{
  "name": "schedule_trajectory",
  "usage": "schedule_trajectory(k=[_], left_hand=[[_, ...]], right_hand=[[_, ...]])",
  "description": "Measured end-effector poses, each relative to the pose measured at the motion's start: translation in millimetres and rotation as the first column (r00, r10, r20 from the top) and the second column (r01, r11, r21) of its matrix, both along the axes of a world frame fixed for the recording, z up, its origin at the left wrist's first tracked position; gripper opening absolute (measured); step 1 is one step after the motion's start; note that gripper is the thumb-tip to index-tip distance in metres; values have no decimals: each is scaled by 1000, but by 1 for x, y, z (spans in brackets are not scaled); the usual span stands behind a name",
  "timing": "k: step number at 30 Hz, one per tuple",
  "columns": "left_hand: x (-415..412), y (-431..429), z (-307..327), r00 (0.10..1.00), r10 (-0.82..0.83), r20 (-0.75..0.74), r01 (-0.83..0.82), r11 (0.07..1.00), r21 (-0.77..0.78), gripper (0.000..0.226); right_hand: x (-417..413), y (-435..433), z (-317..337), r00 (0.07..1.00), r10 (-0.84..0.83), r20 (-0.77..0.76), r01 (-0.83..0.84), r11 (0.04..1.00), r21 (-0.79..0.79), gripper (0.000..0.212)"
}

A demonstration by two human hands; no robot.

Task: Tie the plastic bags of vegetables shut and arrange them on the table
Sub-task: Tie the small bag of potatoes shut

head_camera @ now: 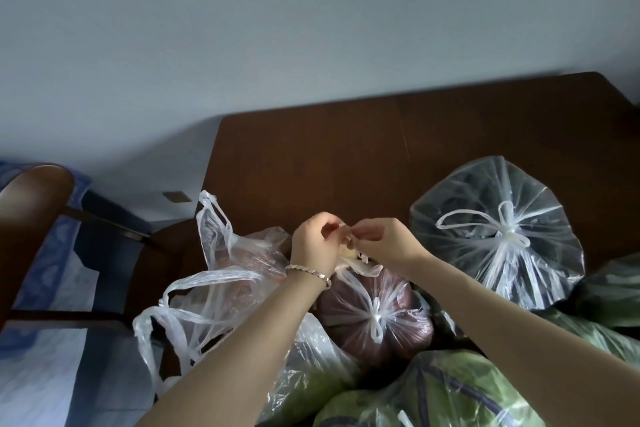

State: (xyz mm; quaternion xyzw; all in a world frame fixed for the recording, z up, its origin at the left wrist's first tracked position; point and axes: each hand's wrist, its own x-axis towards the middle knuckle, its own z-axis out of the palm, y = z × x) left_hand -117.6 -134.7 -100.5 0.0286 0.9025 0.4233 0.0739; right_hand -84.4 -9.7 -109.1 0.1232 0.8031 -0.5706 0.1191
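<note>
Just below the middle of the view, the left hand [313, 243] and the right hand [386, 243] meet over the dark wooden table [329, 156]. Each pinches one end of a thin white bag handle [348, 234] between thumb and curled fingers. The short stretch of handle between them runs roughly from nine to three o'clock. The mouth of the bag it belongs to sits right under the hands and is mostly hidden by them, so its contents cannot be told. A beaded bracelet [308, 270] circles the left wrist. At six o'clock from the hands lies a clear bag of purple vegetables [375, 315], already knotted, with its knot facing up at the camera and the tails hanging toward six. At three o'clock stands a larger knotted clear bag with dark contents [498, 253], its handle loop splayed toward ten o'clock. At eight o'clock an untied clear bag [235, 263] slumps open, with one handle pointing up toward twelve and others trailing off toward seven. Bags of green leafy vegetables [450, 388] crowd the near edge at five o'clock. A wooden chair [34, 191] stands beside the table at nine o'clock.
</note>
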Motion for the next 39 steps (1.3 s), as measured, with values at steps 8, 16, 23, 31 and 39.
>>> schedule_trajectory(k=[8, 16, 23, 31, 39], left_hand=[[0, 10, 0, 936, 33, 351, -89, 985, 145, 9], [1, 8, 3, 940, 91, 330, -148, 978, 150, 10], [7, 7, 3, 930, 90, 356, -158, 973, 166, 18], [8, 10, -3, 935, 154, 319, -205, 969, 135, 27], [-25, 6, -11, 960, 280, 4, -279, 957, -78, 7]], right_hand=[[17, 16, -3, 993, -54, -107, 40, 991, -129, 28], [16, 11, -9, 986, -66, -156, 41, 986, -159, 23], [22, 7, -6, 971, -127, -204, 113, 990, -81, 12], [20, 2, -5, 958, -230, -171, 212, 970, -114, 19], [-2, 13, -14, 944, -242, 226, 315, 867, -385, 31]])
